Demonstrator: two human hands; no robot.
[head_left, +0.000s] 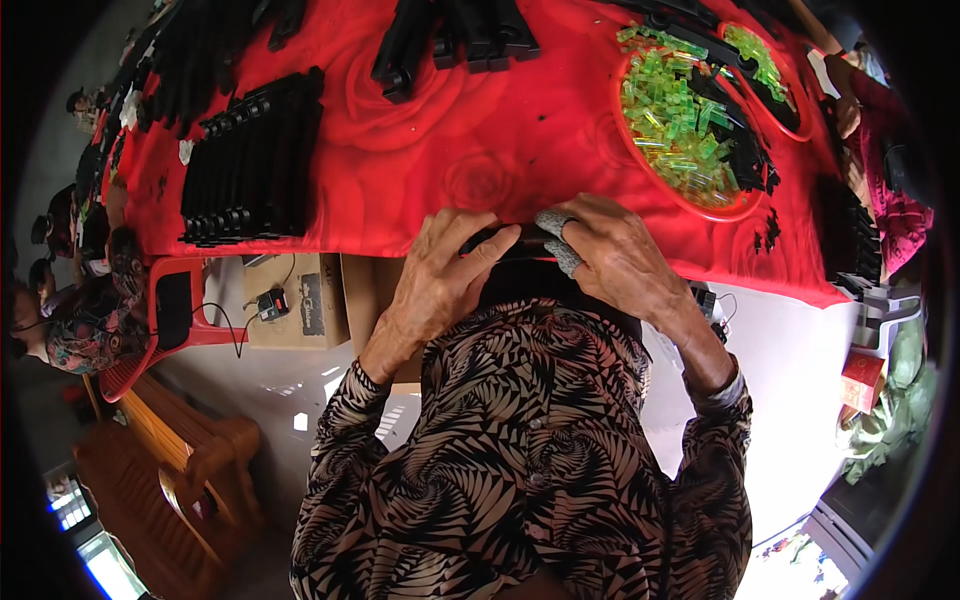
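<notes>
My left hand [436,272] and my right hand [622,262] are together at the table's near edge, closed on a dark, elongated black part [524,243]. Fingers cover much of this part, so its exact kind does not show. Grey finger covers [558,238] sit on digits of my right hand. To the left on the red cloth [480,182] lies a neat row of long black plastic pieces [250,165]. On the right is an orange-red basket [722,214] holding small translucent green-yellow pieces [672,125] and some black pieces.
A second basket [803,134] with green pieces stands farther right. More black pieces [452,48] lie at the far side. Below left are a red chair [160,320], a cardboard box [297,300] and a brown wooden seat [165,470]. Other people [80,320] sit around the table.
</notes>
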